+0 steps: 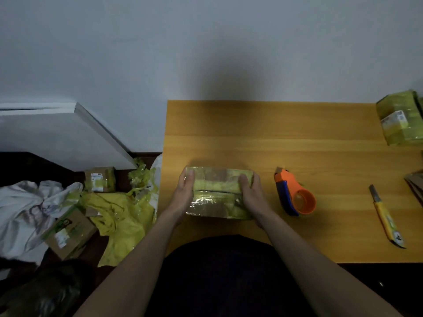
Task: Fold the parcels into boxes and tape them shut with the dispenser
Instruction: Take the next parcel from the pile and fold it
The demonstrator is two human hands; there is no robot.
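A small cardboard box (217, 193) wrapped in yellow-green tape sits on the wooden table (286, 133) near its front edge. My left hand (183, 193) grips its left end with the thumb on top. My right hand (251, 193) grips its right end the same way. A slit between the top flaps runs across the box. An orange and blue tape dispenser (295, 195) lies on the table just right of my right hand, untouched.
A yellow utility knife (386, 220) lies at the right. A taped box (400, 120) stands at the far right corner, flat cardboard (415, 186) at the right edge. On the floor to the left lie boxes (99, 179), yellow tape scraps (121, 216) and white bags (27, 209).
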